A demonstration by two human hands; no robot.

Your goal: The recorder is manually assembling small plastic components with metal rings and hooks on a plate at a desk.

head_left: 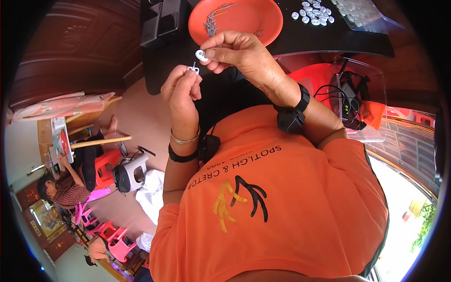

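Left hand [182,91]: thumb and forefinger pinched on white clip [193,70]; grey pin [194,64] stands out of it, long axis near upright in view, tip away from the wearer. Right hand [237,52]: fingertips closed on white oval [201,55], just above pin, apart; long axis slants down rightward. Black table [162,70] bears orange bowl [251,21]. Person [70,193] seated at left. Fingers hide parts of clip and oval; bowl cut off at top.

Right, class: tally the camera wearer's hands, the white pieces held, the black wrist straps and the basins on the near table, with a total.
Left hand and right hand: 2
White pieces held: 2
Black wrist straps: 2
Red-orange basin: 1
Total: 7
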